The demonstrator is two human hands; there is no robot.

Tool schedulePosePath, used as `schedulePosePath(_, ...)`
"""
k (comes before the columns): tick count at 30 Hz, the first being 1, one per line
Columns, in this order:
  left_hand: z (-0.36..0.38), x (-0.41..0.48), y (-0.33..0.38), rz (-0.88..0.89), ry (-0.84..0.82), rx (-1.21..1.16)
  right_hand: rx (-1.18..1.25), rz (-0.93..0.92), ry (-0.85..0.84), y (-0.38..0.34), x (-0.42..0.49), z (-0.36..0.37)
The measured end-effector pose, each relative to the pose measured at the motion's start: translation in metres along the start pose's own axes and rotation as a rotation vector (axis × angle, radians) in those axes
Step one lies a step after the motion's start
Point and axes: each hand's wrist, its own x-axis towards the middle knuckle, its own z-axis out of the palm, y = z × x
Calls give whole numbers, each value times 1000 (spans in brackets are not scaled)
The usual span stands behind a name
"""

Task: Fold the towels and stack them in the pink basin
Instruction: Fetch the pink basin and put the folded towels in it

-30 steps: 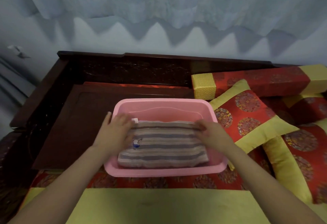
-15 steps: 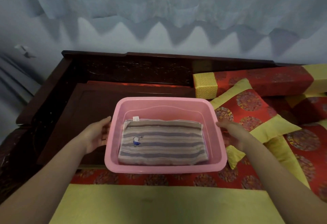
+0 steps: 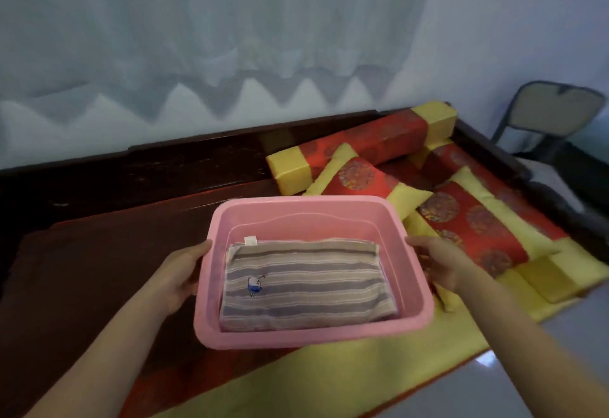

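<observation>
A pink basin (image 3: 306, 210) is in the middle of the head view, above a dark wooden bench. Inside it lies a folded stack of grey and beige striped towels (image 3: 306, 282) with a small blue figure and a white tag at the back left corner. My left hand (image 3: 179, 279) grips the basin's left rim, thumb on top. My right hand (image 3: 440, 262) holds the right rim from outside, fingers mostly hidden under the rim. The basin looks lifted and tilted slightly.
The dark wooden bench (image 3: 99, 252) has a raised back rail. Red and yellow cushions (image 3: 471, 219) and a bolster (image 3: 362, 144) lie at the right. A yellow mat (image 3: 329, 381) runs along the front edge. A folding chair (image 3: 553, 114) stands far right. White curtains hang behind.
My hands left the towels and took the basin by its two sides. The basin has risen from the bench, and the view has swung to the right.
</observation>
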Motion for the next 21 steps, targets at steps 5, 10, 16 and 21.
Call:
schedulePosePath(5, 91, -22, 16, 30, -221, 118, 109, 28, 148, 29, -51, -110)
schedulePosePath(10, 198, -51, 18, 45, -414, 229, 202, 61, 257, 61, -101, -230)
schedulePosePath(16, 382, -100, -3, 42, -593, 343, 284, 65, 408, 112, -150, -399)
schedulePosePath(21, 546, -140, -39, 61, -618, 367, 303, 74, 495, 143, -157, -543)
